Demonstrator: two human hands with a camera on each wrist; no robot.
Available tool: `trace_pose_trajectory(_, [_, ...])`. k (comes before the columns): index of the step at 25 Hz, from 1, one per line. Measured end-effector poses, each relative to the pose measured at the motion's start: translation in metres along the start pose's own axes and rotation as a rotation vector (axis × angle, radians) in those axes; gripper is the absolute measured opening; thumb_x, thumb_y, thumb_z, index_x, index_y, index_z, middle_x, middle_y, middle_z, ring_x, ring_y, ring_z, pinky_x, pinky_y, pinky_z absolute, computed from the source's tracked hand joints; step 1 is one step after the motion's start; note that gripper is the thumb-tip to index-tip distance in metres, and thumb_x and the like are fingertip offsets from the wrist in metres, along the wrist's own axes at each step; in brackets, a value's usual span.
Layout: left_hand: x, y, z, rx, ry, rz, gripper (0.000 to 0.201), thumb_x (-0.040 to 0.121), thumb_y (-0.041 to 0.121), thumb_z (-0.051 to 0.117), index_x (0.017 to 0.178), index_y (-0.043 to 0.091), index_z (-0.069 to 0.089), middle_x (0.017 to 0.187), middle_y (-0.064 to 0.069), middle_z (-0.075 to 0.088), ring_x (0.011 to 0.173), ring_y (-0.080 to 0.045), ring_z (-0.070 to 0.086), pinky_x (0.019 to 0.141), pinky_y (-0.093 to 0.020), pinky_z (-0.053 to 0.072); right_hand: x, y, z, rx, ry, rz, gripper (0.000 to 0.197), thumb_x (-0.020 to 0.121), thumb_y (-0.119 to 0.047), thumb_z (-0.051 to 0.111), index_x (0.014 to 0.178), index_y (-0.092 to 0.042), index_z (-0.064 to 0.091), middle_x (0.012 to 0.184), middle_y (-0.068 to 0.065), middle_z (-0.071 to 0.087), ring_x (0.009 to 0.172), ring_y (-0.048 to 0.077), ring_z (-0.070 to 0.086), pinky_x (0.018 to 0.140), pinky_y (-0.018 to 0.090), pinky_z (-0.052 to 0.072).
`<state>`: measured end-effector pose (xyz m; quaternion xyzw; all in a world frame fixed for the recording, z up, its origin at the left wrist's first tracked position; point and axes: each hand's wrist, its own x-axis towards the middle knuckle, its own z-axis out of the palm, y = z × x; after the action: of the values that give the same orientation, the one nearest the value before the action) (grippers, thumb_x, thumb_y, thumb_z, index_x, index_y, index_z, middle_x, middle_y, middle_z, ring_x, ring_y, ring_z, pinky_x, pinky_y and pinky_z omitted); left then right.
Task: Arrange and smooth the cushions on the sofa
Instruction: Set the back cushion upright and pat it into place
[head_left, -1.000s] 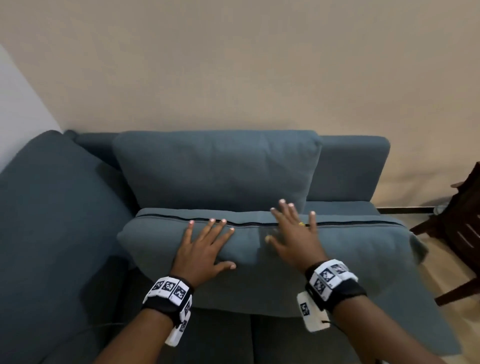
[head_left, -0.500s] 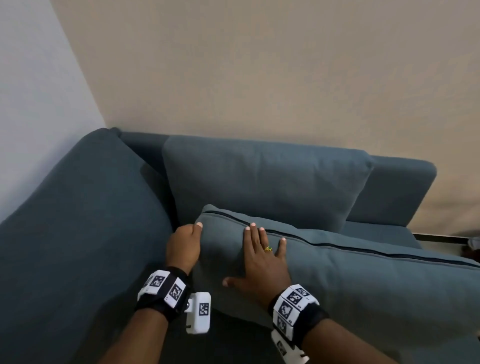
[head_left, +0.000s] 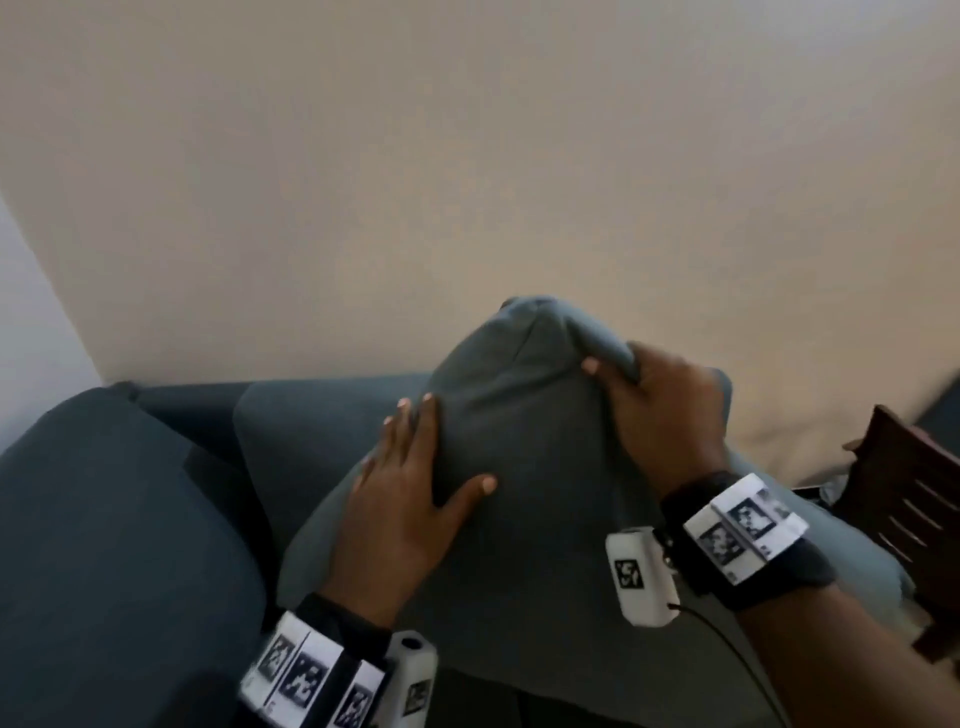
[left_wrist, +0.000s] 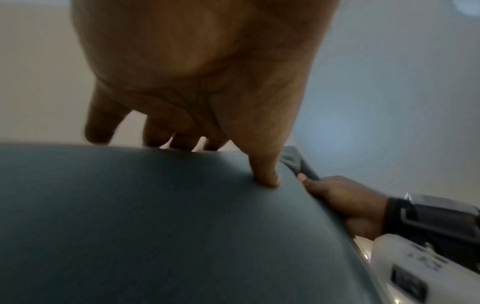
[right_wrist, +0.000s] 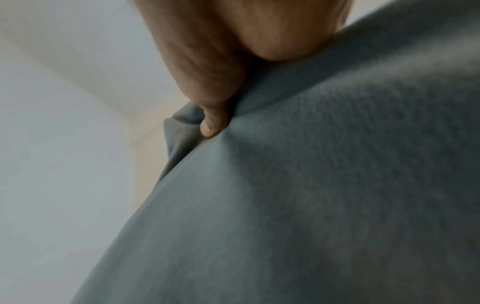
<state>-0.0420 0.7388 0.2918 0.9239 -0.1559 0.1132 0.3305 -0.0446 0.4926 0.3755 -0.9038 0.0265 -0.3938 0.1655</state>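
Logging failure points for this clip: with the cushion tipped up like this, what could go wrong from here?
1. The right hand pinches only a fold of fabric at the raised cushion corner; that grip may slip.
2. The left hand lies flat, so it may not stop a topple.
3. The wooden chair stands close on the right; a swing could hit it.

Both wrists wear black bands (head_left: 748, 545) carrying white blocks printed with black square markers; a white camera pod (head_left: 641, 577) with a thin cable hangs beside the right band.

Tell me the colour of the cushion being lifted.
Plain muted blue-grey cushion, no pattern; the head view shows it best.
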Motion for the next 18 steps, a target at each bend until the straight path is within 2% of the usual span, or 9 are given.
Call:
trace_pose_trajectory(2, [-0.007, -0.001, -0.022, 0.145, 0.098, 0.004, 0.103, 0.08, 0.092, 0.019, 0.162, 0.031, 0.005, 0.169, 0.002, 0.01, 0.155, -0.018, 0.013, 0.122, -0.053, 0.025, 0.031, 0.025, -0.052, 0.154, 0.113, 0.044, 0.047, 0.093, -0.043, 0.065, 0.061, -0.011, 0.051, 0.048, 0.001, 0.043, 0.054, 0.021, 0.049, 0.053, 0.036, 0.03])
trace_pose_trajectory(4, [-0.006, -0.001, -0.053, 0.234, 0.278, 0.038, 0.094, 0.084, 0.089, 0.019, 0.16, 0.035, 0.016, 0.167, 0.002, 0.021, 0.153, -0.02, 0.021, 0.12, -0.057, 0.023, 0.042, 0.064, -0.09, 0.365, 0.202, 0.135, 0.058, 0.094, -0.044, 0.068, 0.056, -0.007, 0.044, 0.047, -0.005, 0.029, 0.053, 0.006, 0.031, 0.05, 0.034, 0.027])
trace_pose_trajectory(7, [-0.001, -0.006, -0.083, 0.29, 0.459, 0.004, 0.068, 0.088, 0.079, 0.033, 0.147, 0.045, 0.038, 0.162, -0.003, 0.032, 0.15, -0.03, 0.026, 0.117, -0.067, 0.021, 0.004, 0.129, -0.102, 0.651, 0.192, 0.34, 0.074, 0.073, -0.074, 0.071, 0.067, -0.002, 0.062, 0.056, -0.01, 0.054, 0.058, 0.002, 0.045, 0.047, 0.026, 0.04])
trace_pose_trajectory(9, [-0.009, 0.005, -0.073, 0.07, 0.422, -0.11, 0.044, 0.085, 0.08, 0.041, 0.121, 0.059, 0.052, 0.151, -0.007, 0.042, 0.144, -0.034, 0.034, 0.109, -0.056, 0.037, -0.042, 0.166, -0.088, 0.744, 0.037, 0.492, 0.078, 0.057, -0.085, 0.072, 0.081, -0.011, 0.075, 0.074, -0.008, 0.073, 0.075, 0.011, 0.062, 0.055, 0.017, 0.05])
trace_pose_trajectory(11, [-0.026, 0.023, -0.045, -0.176, 0.279, -0.244, 0.018, 0.087, 0.078, 0.045, 0.095, 0.066, 0.054, 0.12, -0.003, 0.06, 0.12, -0.033, 0.055, 0.085, -0.041, 0.045, -0.071, 0.185, -0.078, 0.841, -0.108, 0.525, 0.074, 0.058, -0.084, 0.073, 0.099, -0.023, 0.078, 0.098, -0.008, 0.078, 0.097, 0.015, 0.07, 0.069, 0.014, 0.054])
trace_pose_trajectory(12, [-0.033, 0.03, -0.032, -0.216, 0.273, -0.259, 0.011, 0.09, 0.07, 0.048, 0.094, 0.062, 0.054, 0.108, 0.002, 0.062, 0.107, -0.029, 0.06, 0.078, -0.039, 0.044, -0.073, 0.186, -0.078, 0.867, -0.142, 0.503, 0.075, 0.061, -0.085, 0.071, 0.11, -0.028, 0.075, 0.108, -0.008, 0.076, 0.105, 0.011, 0.069, 0.078, 0.017, 0.055])
trace_pose_trajectory(14, [-0.041, 0.041, -0.023, -0.279, 0.394, -0.224, 0.012, 0.096, 0.054, 0.05, 0.102, 0.049, 0.06, 0.103, 0.01, 0.066, 0.099, -0.019, 0.062, 0.077, -0.038, 0.046, -0.059, 0.181, -0.083, 0.832, -0.1, 0.454, 0.078, 0.072, -0.082, 0.062, 0.127, -0.027, 0.063, 0.121, -0.007, 0.07, 0.114, 0.008, 0.063, 0.094, 0.026, 0.05])
trace_pose_trajectory(16, [-0.042, 0.051, -0.027, -0.444, 0.534, -0.194, 0.021, 0.104, 0.04, 0.049, 0.103, 0.035, 0.07, 0.104, 0.015, 0.072, 0.1, -0.008, 0.063, 0.081, -0.024, 0.048, -0.035, 0.176, -0.089, 0.706, 0.04, 0.474, 0.071, 0.086, -0.073, 0.055, 0.134, -0.02, 0.056, 0.128, 0.0, 0.063, 0.12, 0.016, 0.057, 0.102, 0.035, 0.043])
trace_pose_trajectory(18, [-0.042, 0.06, -0.034, -0.631, 0.595, -0.22, 0.026, 0.105, 0.026, 0.052, 0.097, 0.027, 0.076, 0.102, 0.014, 0.075, 0.1, -0.002, 0.065, 0.074, -0.008, 0.047, -0.019, 0.175, -0.098, 0.575, 0.105, 0.565, 0.062, 0.092, -0.062, 0.057, 0.132, -0.015, 0.057, 0.131, 0.011, 0.062, 0.123, 0.029, 0.055, 0.104, 0.041, 0.041])
